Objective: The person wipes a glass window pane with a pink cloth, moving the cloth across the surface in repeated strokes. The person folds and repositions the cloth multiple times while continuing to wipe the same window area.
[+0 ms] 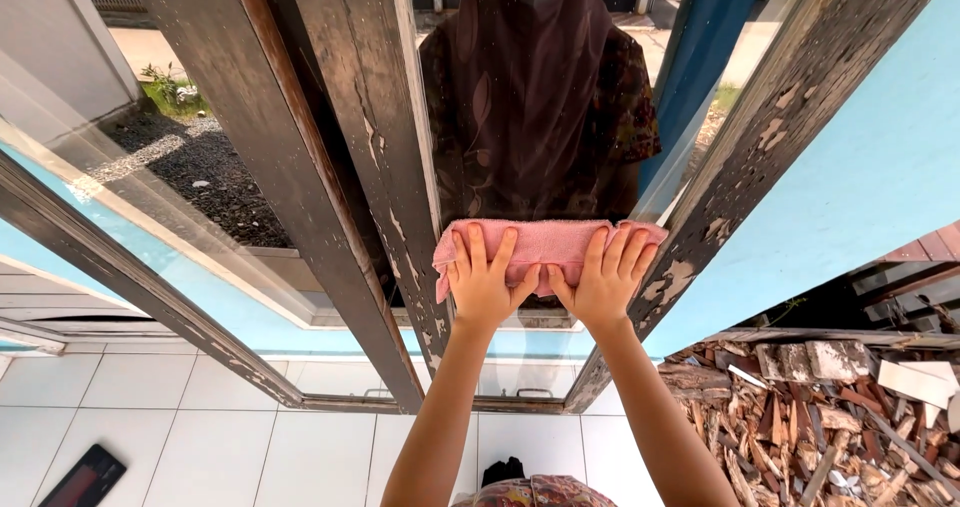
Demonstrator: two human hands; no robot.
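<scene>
**Both palms flat on a pink cloth against the window pane**

We are pressing our left hand (483, 279) and right hand (603, 279) side by side on a pink cloth (545, 242), fingers spread and laid flat, thumbs nearly meeting; neither hand is gripping it, both are pinning it to the glass (530, 117). The cloth is lying folded across the lower part of the pane, its left end hanging down against the left frame post (375, 157) and its right end touching the peeling right post (770, 137). So sideways the cloth is filling the pane from edge to edge, while above it the glass is running open and tall. The bottom rail is sitting just beneath our wrists. On the white tiled floor (200, 437) a dark phone (82, 477) is lying well apart at the left, and scrap wood (800, 417) is piling up at the right.
</scene>
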